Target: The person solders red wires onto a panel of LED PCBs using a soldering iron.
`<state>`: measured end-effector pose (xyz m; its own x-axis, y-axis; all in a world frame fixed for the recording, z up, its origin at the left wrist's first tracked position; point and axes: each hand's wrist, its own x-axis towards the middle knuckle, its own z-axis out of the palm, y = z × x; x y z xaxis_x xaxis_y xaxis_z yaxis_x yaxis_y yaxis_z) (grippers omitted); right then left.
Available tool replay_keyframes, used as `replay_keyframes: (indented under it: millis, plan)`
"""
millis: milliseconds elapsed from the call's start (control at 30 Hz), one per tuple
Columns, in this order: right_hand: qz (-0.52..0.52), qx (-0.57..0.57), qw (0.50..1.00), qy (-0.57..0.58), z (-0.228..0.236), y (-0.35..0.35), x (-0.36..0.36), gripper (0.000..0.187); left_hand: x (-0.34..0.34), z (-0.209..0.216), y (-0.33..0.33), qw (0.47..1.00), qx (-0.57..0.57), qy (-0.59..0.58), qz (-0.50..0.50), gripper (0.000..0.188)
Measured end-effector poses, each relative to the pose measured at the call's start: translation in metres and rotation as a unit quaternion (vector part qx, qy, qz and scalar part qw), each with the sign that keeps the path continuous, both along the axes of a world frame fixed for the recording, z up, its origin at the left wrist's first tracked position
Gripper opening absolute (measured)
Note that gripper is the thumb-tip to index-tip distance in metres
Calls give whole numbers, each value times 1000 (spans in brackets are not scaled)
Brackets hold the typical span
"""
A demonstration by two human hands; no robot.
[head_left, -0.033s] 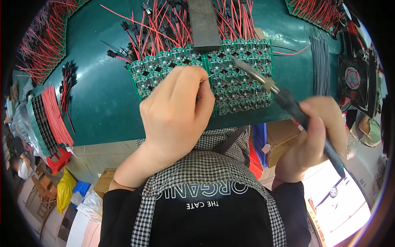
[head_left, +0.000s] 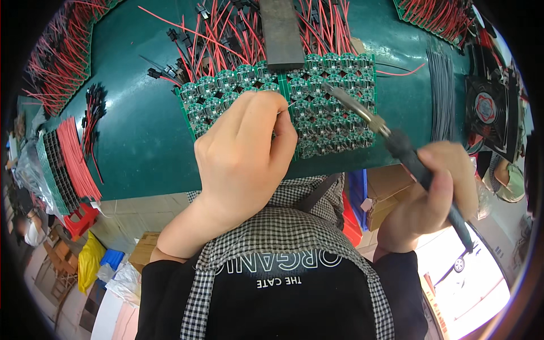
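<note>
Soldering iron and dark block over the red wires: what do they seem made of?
Soldering iron: metal barrel, judging by its sheen; handle probably rubber or plastic, being matte black. Dark block: possibly metal or stone, from its dull grey faces and squared edges.

Green circuit boards (head_left: 314, 107), red and black wires (head_left: 320, 37), dark-green table (head_left: 136, 130), black-and-white checked apron (head_left: 277, 229)

The camera sits on the person's head and looks down. It is quite close: the left hand (head_left: 243, 144) is near the middle of the frame, the right hand (head_left: 450, 178) at the right. The green table (head_left: 141, 122) fills much of the top, the black shirt (head_left: 277, 311) the bottom. The view is wide and round, and edges bend.
</note>
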<state>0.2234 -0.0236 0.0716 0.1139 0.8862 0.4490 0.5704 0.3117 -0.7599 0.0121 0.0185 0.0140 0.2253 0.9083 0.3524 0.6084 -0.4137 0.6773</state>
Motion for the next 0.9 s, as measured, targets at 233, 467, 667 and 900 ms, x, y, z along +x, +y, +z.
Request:
replay_keyframes:
  millis: [233, 467, 667, 900]
  plan:
    - [75, 15, 996, -49, -15, -21, 3, 15, 3, -4, -1, 1000, 5, 22, 6, 16]
    - [116, 23, 989, -84, -15, -12, 2, 13, 4, -5, -2, 999, 11, 39, 11, 16]
    - [118, 27, 987, -102, -17, -12, -5, 16, 4, -6, -2, 998, 20, 53, 11, 16]
    - [131, 42, 981, -140, -16, -11, -9, 19, 7, -2, 1, 996, -3, 89, -1, 15]
